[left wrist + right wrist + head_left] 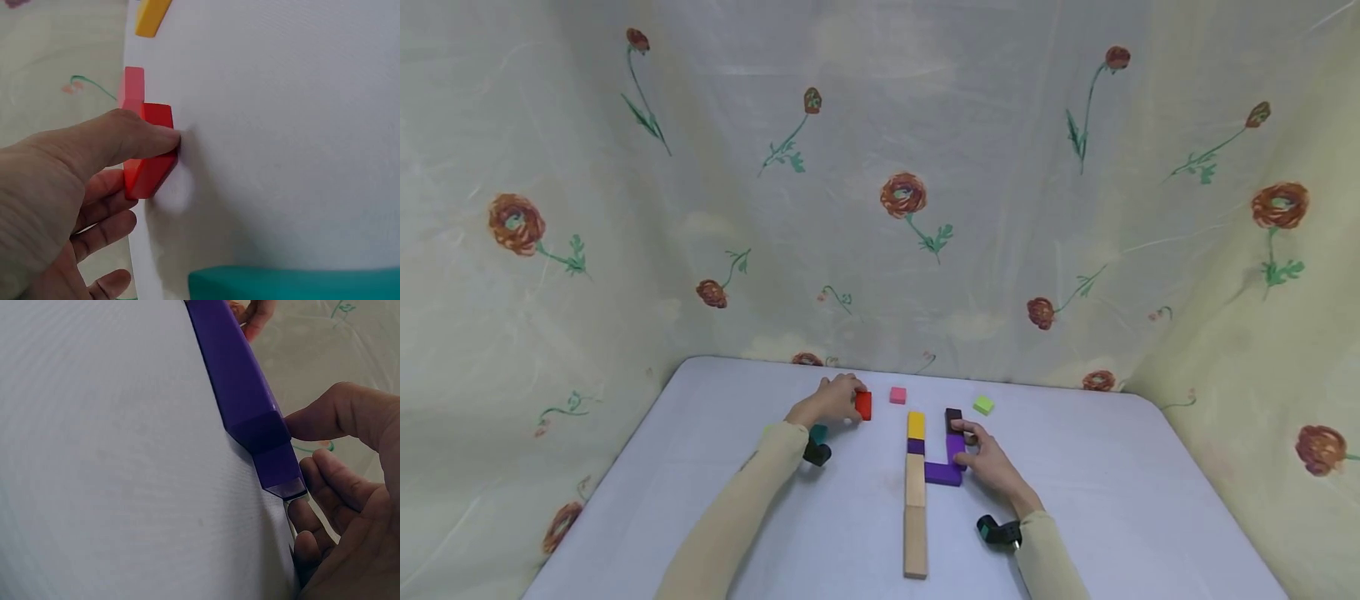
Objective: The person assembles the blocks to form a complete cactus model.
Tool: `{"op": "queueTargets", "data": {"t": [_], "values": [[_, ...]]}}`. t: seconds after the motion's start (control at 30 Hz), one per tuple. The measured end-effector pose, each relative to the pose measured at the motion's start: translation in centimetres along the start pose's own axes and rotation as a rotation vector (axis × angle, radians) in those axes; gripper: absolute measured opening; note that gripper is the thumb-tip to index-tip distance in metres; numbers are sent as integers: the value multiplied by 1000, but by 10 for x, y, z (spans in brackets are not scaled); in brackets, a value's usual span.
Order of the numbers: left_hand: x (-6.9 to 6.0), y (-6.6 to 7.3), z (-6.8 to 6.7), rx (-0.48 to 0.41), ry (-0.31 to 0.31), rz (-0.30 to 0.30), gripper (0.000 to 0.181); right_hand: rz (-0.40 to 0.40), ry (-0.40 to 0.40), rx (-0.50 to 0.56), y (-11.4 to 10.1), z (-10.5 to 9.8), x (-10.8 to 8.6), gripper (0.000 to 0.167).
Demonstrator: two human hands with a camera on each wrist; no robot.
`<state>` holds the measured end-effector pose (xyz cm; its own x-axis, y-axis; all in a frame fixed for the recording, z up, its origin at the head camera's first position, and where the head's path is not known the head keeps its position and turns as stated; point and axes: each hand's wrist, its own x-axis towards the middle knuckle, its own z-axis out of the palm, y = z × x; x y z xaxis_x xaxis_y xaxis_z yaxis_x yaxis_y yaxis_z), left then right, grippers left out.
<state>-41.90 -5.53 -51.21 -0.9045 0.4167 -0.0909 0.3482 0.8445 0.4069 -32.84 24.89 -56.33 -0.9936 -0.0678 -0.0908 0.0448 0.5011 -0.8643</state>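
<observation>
- a curtained-off tabletop nook (pixel 1112 467); whether in a home or a lab, i can't tell
- flower-printed curtain (pixel 850 208) hanging behind and along both sides
- pale table (pixel 842 533) set inside it
- small black camera (pixel 1000 532) at each wrist, suggesting a recording corner

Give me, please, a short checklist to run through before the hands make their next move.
1. Red block held: ok, the left hand pinches it.
2. Right hand gripping the purple block beside it: cannot tell.
3. Black block meeting that purple block: ok, end to end.
4. Yellow block in line with the wooden blocks: ok.
5. Red block joined to the yellow block: not ok, a gap shows.
</observation>
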Motion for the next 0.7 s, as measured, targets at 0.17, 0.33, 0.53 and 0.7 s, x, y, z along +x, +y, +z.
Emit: {"op": "queueTargets", "data": {"t": [0.17,0.33,0.53,0.7], "values": [[1,-1,0,-26,-4,-18,56,0,2,-4,-2,-1,-2,57],[0,-3,1,-41,-7,-11,54,4,1,-2,-3,-1,-3,58],[0,-3,-1,-82,-6,-17,52,0,8,-3,-3,-1,-2,57],[0,-1,-1,-80,-20,-17,52,0,3,-3,-2,-1,-2,57]]}}
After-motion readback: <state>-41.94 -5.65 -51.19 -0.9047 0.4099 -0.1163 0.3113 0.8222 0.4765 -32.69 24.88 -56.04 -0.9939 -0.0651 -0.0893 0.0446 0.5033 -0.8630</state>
